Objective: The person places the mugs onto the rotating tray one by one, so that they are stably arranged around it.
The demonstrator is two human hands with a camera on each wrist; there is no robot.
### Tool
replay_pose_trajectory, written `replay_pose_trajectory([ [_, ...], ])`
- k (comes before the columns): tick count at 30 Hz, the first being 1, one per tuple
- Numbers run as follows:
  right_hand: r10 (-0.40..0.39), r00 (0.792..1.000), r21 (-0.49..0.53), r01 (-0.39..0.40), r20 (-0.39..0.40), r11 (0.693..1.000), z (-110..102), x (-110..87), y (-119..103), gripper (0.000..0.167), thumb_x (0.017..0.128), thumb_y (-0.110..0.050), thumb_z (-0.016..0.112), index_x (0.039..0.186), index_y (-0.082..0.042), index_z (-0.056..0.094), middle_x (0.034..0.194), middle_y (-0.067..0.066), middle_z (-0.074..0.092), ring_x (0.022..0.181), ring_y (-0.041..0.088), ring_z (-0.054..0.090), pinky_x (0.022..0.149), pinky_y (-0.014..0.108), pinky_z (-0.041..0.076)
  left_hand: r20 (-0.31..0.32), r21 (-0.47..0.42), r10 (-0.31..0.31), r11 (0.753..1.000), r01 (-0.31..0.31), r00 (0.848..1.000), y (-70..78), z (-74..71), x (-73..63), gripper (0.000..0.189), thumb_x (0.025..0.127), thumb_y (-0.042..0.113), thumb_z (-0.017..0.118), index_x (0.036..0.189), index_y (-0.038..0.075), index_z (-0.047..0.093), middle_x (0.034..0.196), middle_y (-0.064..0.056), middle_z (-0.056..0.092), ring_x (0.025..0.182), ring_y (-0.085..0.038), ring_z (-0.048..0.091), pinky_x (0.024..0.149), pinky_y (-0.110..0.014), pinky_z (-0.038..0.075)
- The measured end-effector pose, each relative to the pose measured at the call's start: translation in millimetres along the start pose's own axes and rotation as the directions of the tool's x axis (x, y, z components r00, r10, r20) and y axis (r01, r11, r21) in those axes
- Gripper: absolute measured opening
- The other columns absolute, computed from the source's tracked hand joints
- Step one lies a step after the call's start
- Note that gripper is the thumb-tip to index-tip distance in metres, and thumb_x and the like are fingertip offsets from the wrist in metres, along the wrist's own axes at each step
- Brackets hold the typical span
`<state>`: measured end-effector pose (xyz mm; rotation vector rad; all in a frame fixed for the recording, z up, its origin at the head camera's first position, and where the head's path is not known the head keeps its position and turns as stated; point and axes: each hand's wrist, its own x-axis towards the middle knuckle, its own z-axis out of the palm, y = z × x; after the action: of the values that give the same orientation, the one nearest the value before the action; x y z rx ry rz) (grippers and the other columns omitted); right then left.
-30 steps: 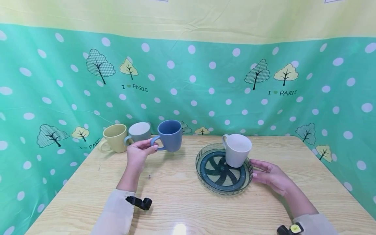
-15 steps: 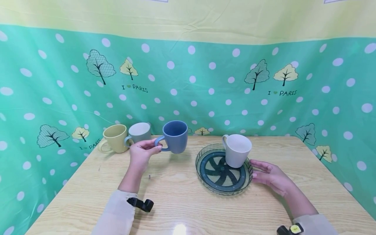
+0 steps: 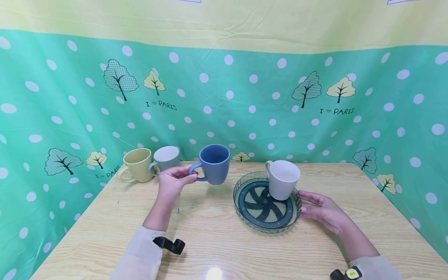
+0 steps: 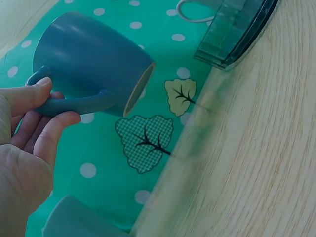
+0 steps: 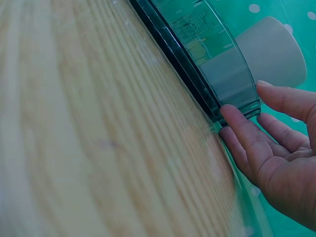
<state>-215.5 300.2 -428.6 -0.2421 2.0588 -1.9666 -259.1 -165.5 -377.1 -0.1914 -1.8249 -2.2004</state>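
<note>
My left hand [image 3: 173,182] pinches the handle of a blue mug [image 3: 216,169], fingers and thumb on it. The mug is upright above the table's back part, left of a round clear green turntable tray [image 3: 260,224]. In the left wrist view, the thumb lies on top of the mug handle [image 4: 81,103]. A white mug [image 3: 284,179] stands inside the tray on its right side, handle toward the back left. My right hand [image 3: 323,211] touches the tray's right wall with thumb and extended fingertips. The right wrist view shows those fingertips at the tray wall [image 5: 229,79].
A yellow mug [image 3: 139,167] and a grey-green mug [image 3: 167,158] stand side by side at the table's back left; my left hand overlaps the latter. A polka-dot curtain [image 3: 224,97] hangs behind the wooden table [image 3: 217,241].
My left hand has carried the blue mug steadily to the right, toward the tray. The right hand, the tray and the white mug have stayed in place.
</note>
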Motion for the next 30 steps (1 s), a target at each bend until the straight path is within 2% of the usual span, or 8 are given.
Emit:
replay_pose_trajectory([
  [11, -0.002, 1.0, -0.001, 0.002, 0.005, 1.0, 0, 0.0, 0, 0.075, 0.091, -0.001, 0.064, 0.148, 0.013, 0.018, 0.154, 0.035, 0.011, 0.114, 0.027, 0.06, 0.096, 0.04, 0.052, 0.032, 0.015, 0.001, 1.0, -0.002, 1.0, 1.9, 6.8, -2.5, 0.033, 0.072, -0.01, 0.081, 0.103, -0.012, 0.069, 0.082, -0.007, 0.074, 0.08, -0.02, 0.073, 0.074, -0.036, 0.061],
  [19, -0.005, 1.0, -0.001, 0.005, 0.006, 1.0, 0, 0.1, 0, 0.076, 0.09, -0.001, 0.064, 0.148, 0.013, 0.016, 0.154, 0.035, 0.011, 0.114, 0.025, 0.06, 0.096, 0.04, 0.052, 0.04, 0.065, -0.009, 0.998, 0.007, 0.999, 5.7, 16.0, -7.0, 0.035, 0.072, -0.008, 0.082, 0.104, -0.011, 0.069, 0.082, -0.007, 0.074, 0.08, -0.019, 0.072, 0.075, -0.036, 0.061],
  [30, 0.0, 1.0, 0.009, 0.0, 0.009, 1.0, 1, -0.9, -1, 0.075, 0.091, 0.0, 0.063, 0.148, 0.012, 0.017, 0.154, 0.035, 0.011, 0.114, 0.024, 0.06, 0.097, 0.04, 0.052, 0.055, 0.04, -0.025, 0.999, 0.023, 0.998, 5.3, 31.3, -13.1, 0.034, 0.069, -0.011, 0.082, 0.101, -0.012, 0.07, 0.084, -0.009, 0.074, 0.078, -0.02, 0.073, 0.076, -0.036, 0.061],
])
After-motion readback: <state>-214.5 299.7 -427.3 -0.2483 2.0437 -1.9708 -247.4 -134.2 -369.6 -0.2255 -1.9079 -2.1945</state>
